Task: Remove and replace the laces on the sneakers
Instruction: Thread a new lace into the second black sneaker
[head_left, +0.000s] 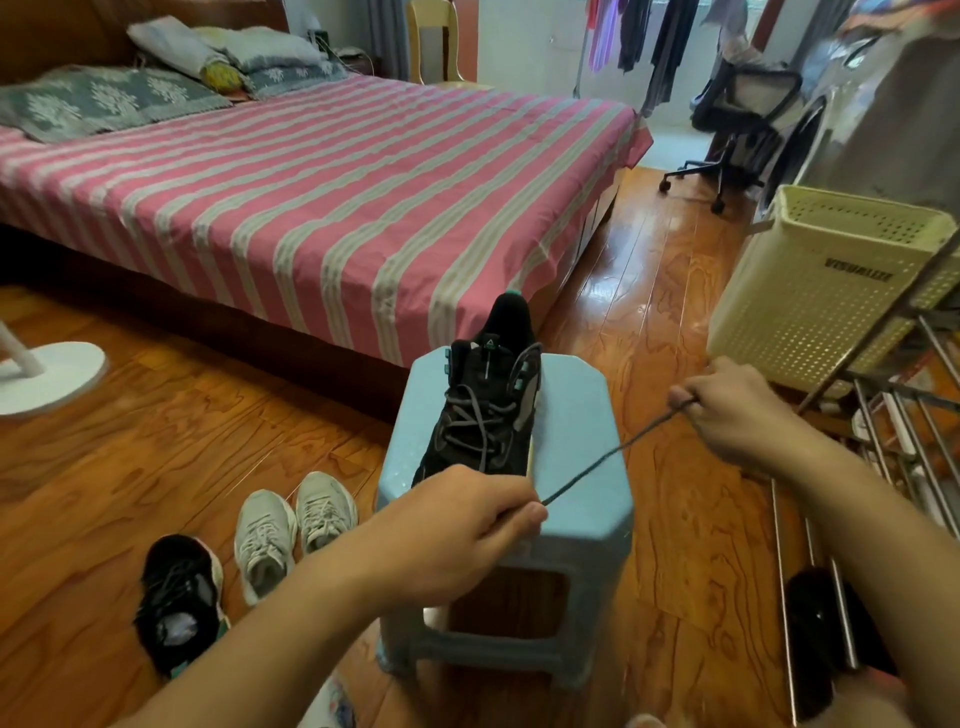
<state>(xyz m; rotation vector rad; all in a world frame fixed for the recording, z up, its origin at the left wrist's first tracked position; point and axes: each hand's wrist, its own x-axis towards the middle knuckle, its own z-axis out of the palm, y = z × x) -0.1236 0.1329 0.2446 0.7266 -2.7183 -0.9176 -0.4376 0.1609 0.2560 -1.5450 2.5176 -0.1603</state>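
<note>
A black sneaker (488, 395) with grey laces threaded loosely through its eyelets stands on a light blue plastic stool (576, 499). A dark lace (608, 457) runs taut between my two hands, in front of the shoe. My left hand (457, 525) pinches its near end just below the shoe's toe. My right hand (737, 410) pinches the far end to the right of the stool. Where this lace joins the shoe is hidden by my left hand.
On the wooden floor left of the stool lie a second black sneaker (179, 603) and a pair of grey sneakers (293, 525). A bed (322, 208) stands behind, a cream laundry basket (821, 280) and a metal shoe rack (893, 441) to the right, a white fan base (47, 374) to the left.
</note>
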